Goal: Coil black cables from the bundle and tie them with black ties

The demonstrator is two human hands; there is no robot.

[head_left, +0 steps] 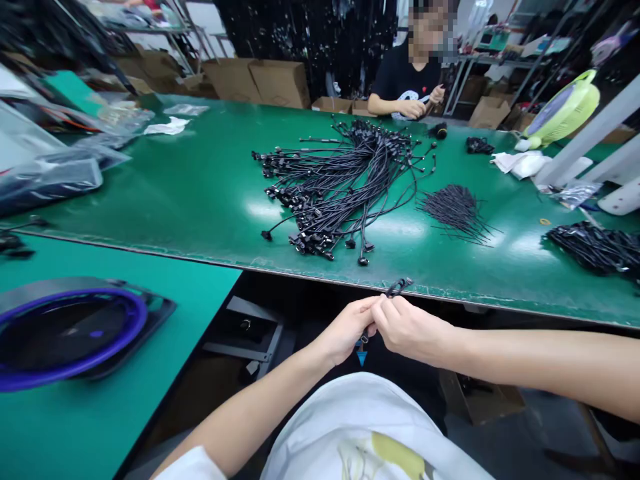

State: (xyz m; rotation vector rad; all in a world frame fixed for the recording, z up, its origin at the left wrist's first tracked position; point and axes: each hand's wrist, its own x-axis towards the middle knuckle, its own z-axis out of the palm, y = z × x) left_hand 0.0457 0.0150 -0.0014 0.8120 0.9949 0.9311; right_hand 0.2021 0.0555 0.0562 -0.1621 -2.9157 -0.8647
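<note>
Workshop w/ long green tables (200,193), cardboard boxes (260,81) along the far side, dark goods hanging behind.

Left hand (345,330) and right hand (407,327) meet just below the near table edge, over the lap, fingertips touching. Both are pinched together on a small black cable (399,287), folded into a short loop that sticks up betw. the fingers, just at the table rim. A bit of the cable hangs under the hands; can't tell how much is bunched inside the grip.

Just beyond the hands, on the table: big loose pile of black cables w/ connectors (340,187), plugs fanned out to the left and front. Right of it, apart from it, a smaller bundle of thin black ties (455,208). Further right, near the table edge, a heap of black bagged pieces (595,247).

Left side: lower teal table (100,413) w/ a flat dark tray holding a blue ring (70,333). Plastic bags (50,173) at far left.

Across the table sits another person in a black shirt (400,77), own hands together at the chest on sth small. A yellow-green fan (565,110) at far right, white cloth (520,162) beside it.
</note>
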